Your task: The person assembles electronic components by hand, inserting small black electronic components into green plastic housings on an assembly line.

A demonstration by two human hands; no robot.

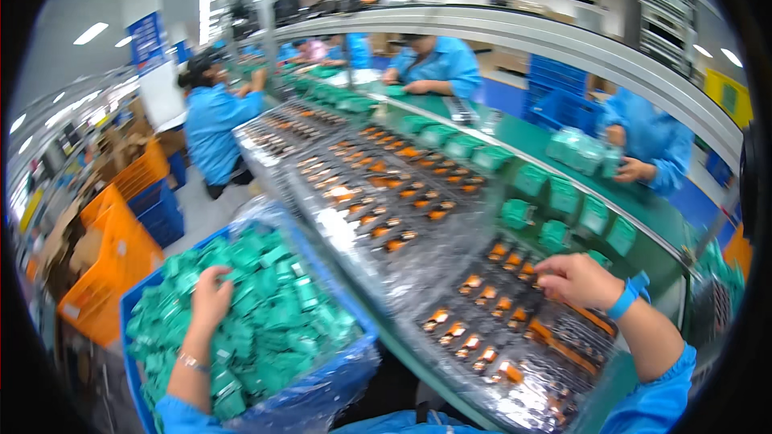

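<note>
Green pieces (pixel 277 301) under half-curled left hand (pixel 211 296), right hand (pixel 585 280) over orange parts (pixel 503 305), grips unclear

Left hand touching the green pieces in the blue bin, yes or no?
Cannot tell. The head view, looking down, shows the left hand overlapping the green pieces in the picture, but neither contact nor a gap shows plainly.

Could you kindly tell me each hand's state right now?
Left hand: partly curled over green pieces; grip cannot be told.
Right hand: curled above tray; grip unclear.
</note>
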